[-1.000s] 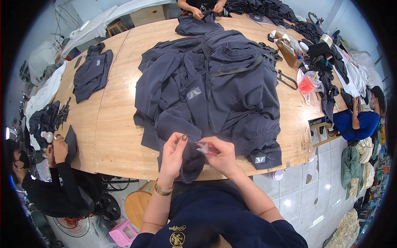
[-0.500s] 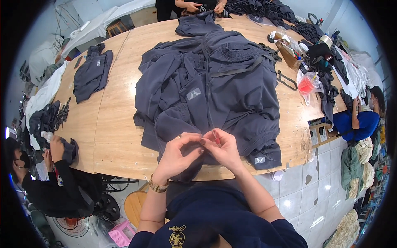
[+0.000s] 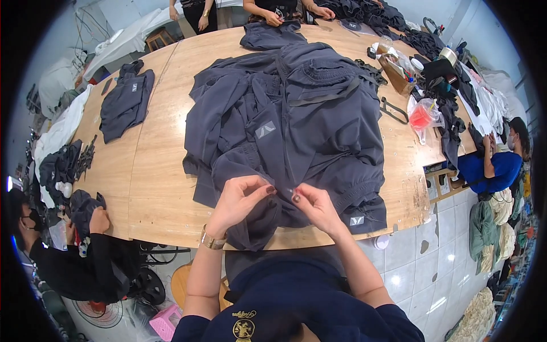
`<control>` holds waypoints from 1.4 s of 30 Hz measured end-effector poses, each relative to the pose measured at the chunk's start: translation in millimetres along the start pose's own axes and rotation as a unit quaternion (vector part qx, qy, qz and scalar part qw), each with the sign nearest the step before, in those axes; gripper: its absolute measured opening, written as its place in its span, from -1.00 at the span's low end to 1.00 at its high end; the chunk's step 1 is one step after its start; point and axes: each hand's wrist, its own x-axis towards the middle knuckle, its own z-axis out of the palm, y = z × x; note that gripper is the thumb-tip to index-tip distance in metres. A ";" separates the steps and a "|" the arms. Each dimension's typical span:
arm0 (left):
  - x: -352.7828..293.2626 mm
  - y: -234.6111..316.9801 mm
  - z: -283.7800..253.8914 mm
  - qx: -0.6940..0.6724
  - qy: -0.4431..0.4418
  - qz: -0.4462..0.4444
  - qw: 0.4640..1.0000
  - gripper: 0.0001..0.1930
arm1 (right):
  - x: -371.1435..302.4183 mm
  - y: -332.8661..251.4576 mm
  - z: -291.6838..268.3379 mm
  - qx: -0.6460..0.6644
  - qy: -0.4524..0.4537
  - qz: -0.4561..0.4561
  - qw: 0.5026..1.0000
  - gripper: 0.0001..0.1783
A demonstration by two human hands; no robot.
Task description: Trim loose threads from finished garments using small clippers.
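Note:
A heap of dark grey garments (image 3: 336, 131) with elastic gathers and small light grey patches covers the middle of the table before me. Over its near edge my left hand (image 3: 240, 200) pinches thumb and forefinger together; whatever lies between them is too small to make out. Just to its right, apart from it, my right hand (image 3: 319, 210) is also closed, fingertips together. A tiny pale, shiny bit with some red shows at those fingertips, blurred, its kind unclear. Below both hands, part of a garment (image 3: 256, 225) hangs at the table's front edge.
On the wooden table (image 3: 162, 188) a folded dark garment (image 3: 128, 102) lies at left. A cardboard box (image 3: 399, 77) of supplies and a red drink in a plastic bag (image 3: 420, 118) stand at right. Co-workers sit at left and right; others stand at the far edge. A stool (image 3: 181, 282) is below.
My hands have moved apart from fingertips close together, the left going left and the right slightly right. A person has appeared at the far edge. The left co-worker's hands have lowered with dark cloth.

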 end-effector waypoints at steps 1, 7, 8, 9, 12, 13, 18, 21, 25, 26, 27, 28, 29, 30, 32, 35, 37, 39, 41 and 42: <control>0.6 -1.0 -0.2 0.000 0.000 0.000 1.000 -0.84 | -2.1 2.5 -1.5 0.000 0.000 0.000 1.000 -0.66; 4.0 -4.1 -0.7 -0.005 -0.020 -0.007 1.000 -0.83 | -0.2 -6.2 -3.9 -0.115 -0.077 0.007 0.990 -0.60; 4.6 -4.5 -0.6 0.002 -0.027 -0.007 1.000 -0.83 | 1.0 -7.5 -3.9 -0.115 -0.077 0.006 0.990 -0.60; 4.9 -4.6 -0.4 0.008 -0.033 -0.008 0.999 -0.83 | 2.1 -8.8 -3.9 -0.122 -0.087 0.010 0.989 -0.61; 4.8 -3.8 3.0 -0.039 -0.033 -0.011 0.999 -0.80 | 4.3 -15.7 -3.4 -0.135 -0.101 0.005 0.986 -0.61; 4.9 -4.1 2.8 -0.039 -0.033 -0.011 0.999 -0.80 | 4.6 -17.1 -3.2 -0.141 -0.105 -0.004 0.984 -0.61; 6.8 -7.7 2.9 -0.056 -0.043 -0.020 0.997 -0.78 | 2.6 -11.6 -6.5 -0.135 -0.096 0.011 0.986 -0.60; 8.7 -10.6 1.6 -0.047 -0.048 -0.020 0.998 -0.78 | 2.2 -10.6 -8.1 -0.143 -0.097 0.027 0.985 -0.58; 10.2 -9.5 3.2 -0.073 -0.059 -0.018 0.995 -0.78 | 4.8 -12.4 -9.0 -0.163 -0.114 0.023 0.980 -0.56; 10.5 -8.6 3.6 -0.074 -0.063 -0.021 0.995 -0.78 | 6.0 -13.1 -8.9 -0.163 -0.114 0.023 0.980 -0.56; 10.7 -7.9 4.0 -0.075 -0.068 -0.024 0.995 -0.78 | 7.1 -14.0 -8.7 -0.172 -0.119 0.018 0.978 -0.56; 10.8 -7.4 4.4 -0.075 -0.068 -0.024 0.995 -0.78 | 8.1 -14.6 -8.7 -0.181 -0.124 0.014 0.976 -0.56; 10.8 -6.9 4.8 -0.084 -0.071 -0.030 0.993 -0.78 | 8.9 -15.2 -8.9 -0.181 -0.124 0.014 0.976 -0.56; 10.8 -6.8 4.9 -0.094 -0.075 -0.037 0.992 -0.78 | 9.7 -15.7 -9.0 -0.180 -0.131 0.006 0.975 -0.57; 11.4 -7.3 4.3 -0.091 -0.076 -0.041 0.992 -0.78 | 10.0 -16.1 -9.1 -0.179 -0.138 -0.002 0.974 -0.57; 12.1 -9.6 3.2 -0.083 -0.075 -0.042 0.993 -0.78 | 8.8 -14.4 -11.4 -0.167 -0.142 -0.024 0.975 -0.60; 13.4 -12.6 2.6 -0.078 -0.073 -0.040 0.993 -0.78 | 7.9 -7.2 -13.8 -0.081 -0.143 0.019 0.986 -0.66; 15.4 -15.6 3.3 -0.090 -0.057 -0.034 0.994 -0.78 | 5.9 7.6 -11.6 0.023 -0.101 0.024 0.994 -0.70; 15.9 -19.6 3.8 -0.109 -0.047 -0.036 0.992 -0.78 | 4.8 8.9 -5.4 0.127 -0.061 0.029 0.990 -0.74; 15.7 -21.4 3.4 -0.127 -0.036 -0.038 0.990 -0.78 | 5.9 2.0 2.4 0.154 -0.048 0.070 0.984 -0.78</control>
